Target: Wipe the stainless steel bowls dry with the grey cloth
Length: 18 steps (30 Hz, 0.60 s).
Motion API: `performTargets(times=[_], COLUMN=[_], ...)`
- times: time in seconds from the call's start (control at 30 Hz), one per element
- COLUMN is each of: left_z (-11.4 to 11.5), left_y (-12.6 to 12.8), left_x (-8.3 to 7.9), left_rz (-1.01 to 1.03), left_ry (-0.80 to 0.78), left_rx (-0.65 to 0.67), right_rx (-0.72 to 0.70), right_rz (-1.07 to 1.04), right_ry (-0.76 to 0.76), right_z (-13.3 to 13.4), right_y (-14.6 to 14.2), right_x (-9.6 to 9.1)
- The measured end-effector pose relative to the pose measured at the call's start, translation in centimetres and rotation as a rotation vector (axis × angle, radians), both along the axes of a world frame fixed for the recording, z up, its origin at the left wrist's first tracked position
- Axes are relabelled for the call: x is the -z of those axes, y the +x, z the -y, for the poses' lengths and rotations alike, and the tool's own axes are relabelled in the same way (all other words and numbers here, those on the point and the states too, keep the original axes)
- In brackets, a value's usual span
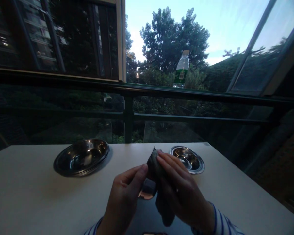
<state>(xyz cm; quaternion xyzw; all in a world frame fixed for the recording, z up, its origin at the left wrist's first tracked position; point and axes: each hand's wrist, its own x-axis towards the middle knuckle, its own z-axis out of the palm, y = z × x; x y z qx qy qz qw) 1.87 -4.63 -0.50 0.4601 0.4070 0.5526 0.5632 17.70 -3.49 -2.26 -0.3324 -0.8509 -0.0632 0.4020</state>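
Over the front middle of the table, my left hand (126, 192) pinches the edge of a shiny metal dish (147, 188) between thumb and fingers. The dish is tilted, and much of it is hidden by my hands, so its full shape cannot be made out. My right hand (180, 182) is closed around a dark cloth (164, 209) and presses it against the upper part of the dish. A loose end of the cloth hangs below my right palm.
Stacked wide metal bowls (82, 158) stand at the left of the white table (39, 199). A smaller metal bowl (189, 160) is just beyond my right hand. Behind the table runs a dark railing (147, 88), with a green-labelled plastic bottle (181, 70) on the ledge by the open window.
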Motion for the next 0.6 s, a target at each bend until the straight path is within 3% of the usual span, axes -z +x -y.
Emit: performTargets(times=[0.13, 0.3, 0.47, 0.6], left_z=[-0.10, -0.04, -0.14, -0.02], left_y=[0.03, -0.08, -0.13, 0.06], left_x=[-0.02, 0.01, -0.15, -0.26], left_rz=[0.033, -0.035, 0.016, 0.018], left_ry=[-0.006, 0.014, -0.035, -0.044], left_rx=[-0.064, 0.000, -0.014, -0.007], right_rx=[-0.075, 0.010, -0.066, -0.007], right_rz=[0.080, -0.041, 0.066, -0.008], right_ry=[0.115, -0.028, 0.110, -0.007], right_z=[0.17, -0.19, 0.25, 0.14], right_y=[-0.24, 0.13, -0.21, -0.08], right_x=[0.15, -0.02, 0.10, -0.20])
